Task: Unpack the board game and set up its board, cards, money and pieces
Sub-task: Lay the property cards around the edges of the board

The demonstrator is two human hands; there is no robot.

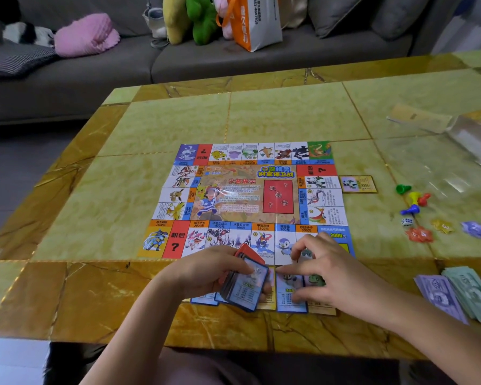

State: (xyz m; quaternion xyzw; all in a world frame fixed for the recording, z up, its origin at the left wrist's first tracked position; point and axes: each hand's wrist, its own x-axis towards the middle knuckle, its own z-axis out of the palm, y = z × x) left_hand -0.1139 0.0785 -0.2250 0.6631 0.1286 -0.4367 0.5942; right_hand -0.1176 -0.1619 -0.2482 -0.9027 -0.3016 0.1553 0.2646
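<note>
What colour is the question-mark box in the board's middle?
The box is red; the head view shows it.

A grey sofa (261, 62) holds a pink cushion (85, 34), green plush (200, 18), orange bag (250, 23)

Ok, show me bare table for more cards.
Bare: the table left of the board, out to its left edge; the far strip between board and sofa-side edge; the near corner left of the left hand holding the deck. Crowded: right of the board, with pawns, die, money, wrapper; the card row under the right hand.
</note>
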